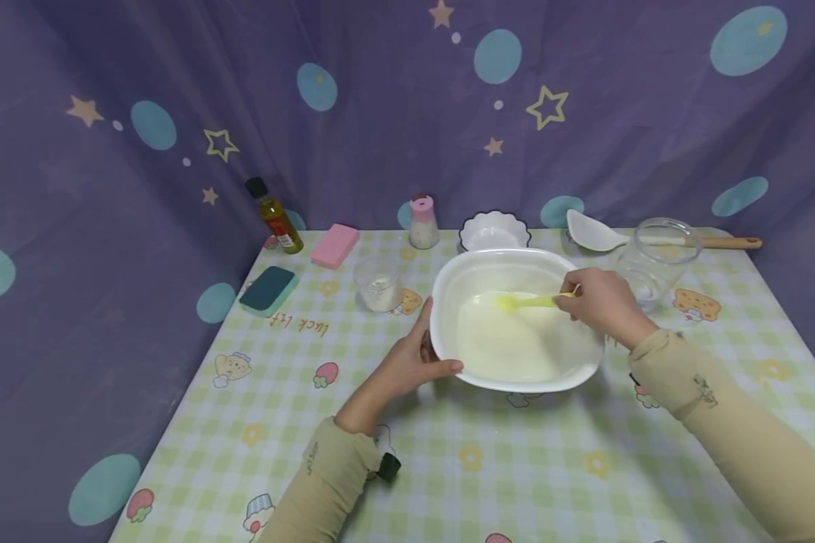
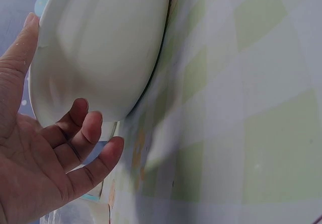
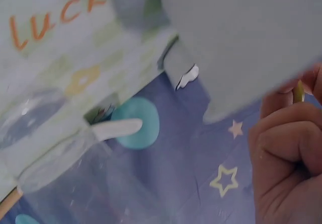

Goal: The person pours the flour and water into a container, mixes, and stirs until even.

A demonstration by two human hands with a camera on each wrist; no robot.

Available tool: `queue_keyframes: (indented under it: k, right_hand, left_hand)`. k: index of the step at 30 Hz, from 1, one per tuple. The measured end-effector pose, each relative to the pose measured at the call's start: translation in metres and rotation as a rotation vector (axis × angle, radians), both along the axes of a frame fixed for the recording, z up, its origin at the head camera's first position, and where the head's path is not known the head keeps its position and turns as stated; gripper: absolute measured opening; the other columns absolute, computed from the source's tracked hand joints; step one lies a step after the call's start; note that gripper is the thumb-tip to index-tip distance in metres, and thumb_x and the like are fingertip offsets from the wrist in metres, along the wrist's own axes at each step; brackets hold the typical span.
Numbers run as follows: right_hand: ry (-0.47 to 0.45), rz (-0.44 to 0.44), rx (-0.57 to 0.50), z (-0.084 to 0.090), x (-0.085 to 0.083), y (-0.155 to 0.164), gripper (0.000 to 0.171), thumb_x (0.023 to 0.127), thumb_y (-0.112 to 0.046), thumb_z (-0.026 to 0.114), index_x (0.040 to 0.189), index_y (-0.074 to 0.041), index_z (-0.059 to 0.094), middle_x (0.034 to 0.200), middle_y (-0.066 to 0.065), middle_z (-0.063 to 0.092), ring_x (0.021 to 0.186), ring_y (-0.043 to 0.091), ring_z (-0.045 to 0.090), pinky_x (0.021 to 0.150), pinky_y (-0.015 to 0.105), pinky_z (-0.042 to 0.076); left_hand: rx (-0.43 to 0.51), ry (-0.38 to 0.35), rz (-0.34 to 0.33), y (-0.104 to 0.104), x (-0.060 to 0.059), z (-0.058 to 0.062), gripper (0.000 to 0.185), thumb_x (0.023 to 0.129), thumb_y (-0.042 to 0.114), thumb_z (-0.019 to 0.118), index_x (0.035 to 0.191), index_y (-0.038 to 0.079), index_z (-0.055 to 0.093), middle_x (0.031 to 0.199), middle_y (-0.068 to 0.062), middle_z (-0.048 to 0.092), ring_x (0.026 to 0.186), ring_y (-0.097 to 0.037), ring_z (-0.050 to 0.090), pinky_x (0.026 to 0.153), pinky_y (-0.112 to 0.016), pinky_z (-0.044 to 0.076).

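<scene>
A white basin [image 1: 472, 381] holds pale, milky liquid [image 1: 502, 343] in the head view. At its left side my left hand [image 1: 407, 362] grips the basin, thumb on the near rim. The left wrist view has that hand's lower fingers [image 2: 90, 128] bent under the basin's outer wall [image 2: 110, 43]. Over the right rim, my right hand [image 1: 601, 302] pinches the handle of a yellow spoon [image 1: 536, 301], whose far end dips into the liquid. Only a bit of the yellow handle [image 3: 299, 91] shows between the curled fingers in the right wrist view.
Behind the basin are a scalloped white dish [image 1: 494, 230] and a pink-topped shaker [image 1: 423, 222]. A clear jar [image 1: 641, 271] and a white spatula [image 1: 592, 232] stand right; left are a clear cup [image 1: 378, 286], pink sponge [image 1: 336, 246], green sponge [image 1: 269, 290] and oil bottle [image 1: 278, 222].
</scene>
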State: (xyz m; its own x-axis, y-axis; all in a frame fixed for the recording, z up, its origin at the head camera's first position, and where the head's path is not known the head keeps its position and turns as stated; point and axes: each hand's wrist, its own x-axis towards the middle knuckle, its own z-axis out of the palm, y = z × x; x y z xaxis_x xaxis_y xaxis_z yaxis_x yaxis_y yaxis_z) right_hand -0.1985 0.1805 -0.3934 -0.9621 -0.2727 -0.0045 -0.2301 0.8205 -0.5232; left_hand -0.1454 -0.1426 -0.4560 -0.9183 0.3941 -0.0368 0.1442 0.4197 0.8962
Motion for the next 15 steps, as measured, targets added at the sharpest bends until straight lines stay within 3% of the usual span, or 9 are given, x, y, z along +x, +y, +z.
queue_keyframes:
  k: [7,15]
  right_hand:
    - [-0.023,-0.027,0.038,0.014,0.004,0.020,0.015,0.090,-0.016,0.063,0.087,-0.002,0.066,0.073,0.006,0.064,0.062,0.020,0.057,0.056,0.037,0.042]
    - [-0.098,0.042,0.080,0.026,0.010,0.036,0.011,0.086,-0.015,0.065,0.076,-0.008,0.065,0.067,0.002,0.059,0.059,0.020,0.050,0.055,0.035,0.038]
  left_hand:
    - [0.004,-0.054,-0.034,0.005,0.013,0.039,0.109,0.086,0.013,0.076,0.157,0.014,-0.007,0.113,-0.024,0.063,0.086,-0.029,0.059,0.072,-0.028,0.047]
    - [0.009,-0.060,-0.019,0.005,0.015,0.040,0.110,0.085,0.015,0.077,0.157,0.014,-0.006,0.107,-0.019,0.064,0.084,-0.029,0.059,0.071,-0.028,0.046]
